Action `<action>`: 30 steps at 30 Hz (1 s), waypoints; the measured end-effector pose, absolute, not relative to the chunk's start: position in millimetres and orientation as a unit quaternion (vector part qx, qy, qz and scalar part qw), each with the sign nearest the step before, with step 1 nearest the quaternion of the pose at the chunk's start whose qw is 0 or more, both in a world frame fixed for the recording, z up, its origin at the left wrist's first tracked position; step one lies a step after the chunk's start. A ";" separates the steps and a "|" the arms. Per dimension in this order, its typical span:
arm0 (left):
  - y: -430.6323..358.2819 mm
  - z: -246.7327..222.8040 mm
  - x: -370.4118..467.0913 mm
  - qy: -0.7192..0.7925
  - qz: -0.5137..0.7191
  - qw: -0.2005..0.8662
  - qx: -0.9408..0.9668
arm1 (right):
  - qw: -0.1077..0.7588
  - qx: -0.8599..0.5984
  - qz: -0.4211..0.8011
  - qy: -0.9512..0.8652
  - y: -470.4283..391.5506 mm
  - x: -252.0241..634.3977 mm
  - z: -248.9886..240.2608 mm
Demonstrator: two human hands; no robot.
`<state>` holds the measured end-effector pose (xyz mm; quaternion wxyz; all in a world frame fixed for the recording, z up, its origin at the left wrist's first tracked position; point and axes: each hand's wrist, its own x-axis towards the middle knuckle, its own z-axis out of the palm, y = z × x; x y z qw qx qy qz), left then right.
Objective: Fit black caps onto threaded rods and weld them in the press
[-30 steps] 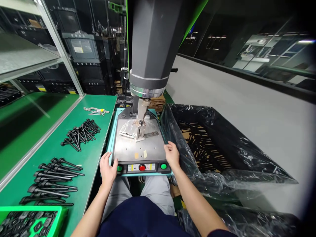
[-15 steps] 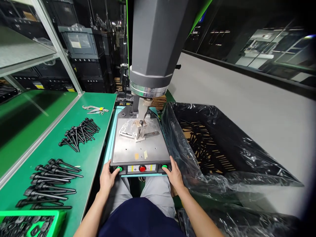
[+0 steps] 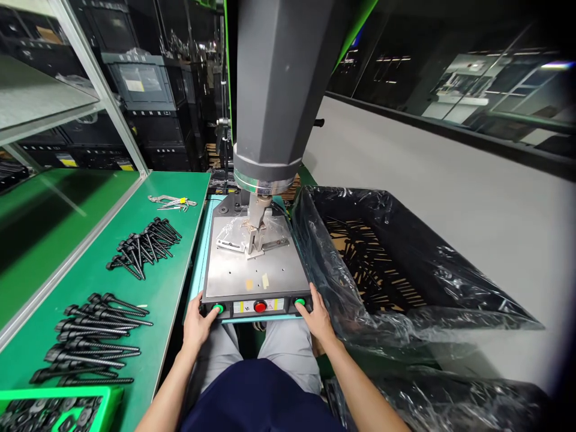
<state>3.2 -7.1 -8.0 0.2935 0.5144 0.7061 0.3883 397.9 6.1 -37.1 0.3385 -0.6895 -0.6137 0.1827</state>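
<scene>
My left hand (image 3: 197,324) grips the front left corner of the press base (image 3: 213,282), its thumb on the left green button (image 3: 218,308). On the opposite corner, my right hand (image 3: 318,317) has its thumb on the right green button (image 3: 300,304) and its fingers along the side. A red button (image 3: 260,306) sits between them. Over the metal plate, the grey press head (image 3: 270,90) is lowered, and its metal horn (image 3: 258,210) reaches into the small fixture (image 3: 254,243). Clear plastic film surrounds the fixture. Any part under the horn tip is hidden.
On the green bench (image 3: 171,282) at left lie two groups of black screw-like parts (image 3: 96,318), pliers (image 3: 171,200) and a green bin (image 3: 105,408) of small black pieces. A plastic-lined box (image 3: 315,240) with dark parts stands at right.
The press head and horn have moved down toward the fixture; a dark part top that showed beneath the horn is now covered. Both my hands stay in place.
</scene>
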 end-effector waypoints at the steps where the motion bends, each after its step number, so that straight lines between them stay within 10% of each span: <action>1: -7.2 -8.4 3.3 0.704 0.390 0.297 0.514 | 0.339 -0.689 0.183 -0.613 6.2 398.0 -37.0; 18: 0.8 35.2 16.2 0.680 0.482 0.233 0.500 | 0.373 -0.668 0.251 -0.593 7.3 404.3 -32.9; 30: 101.5 114.6 89.1 0.414 0.552 0.542 0.480 | 0.551 -0.632 0.229 -0.495 17.2 380.0 21.8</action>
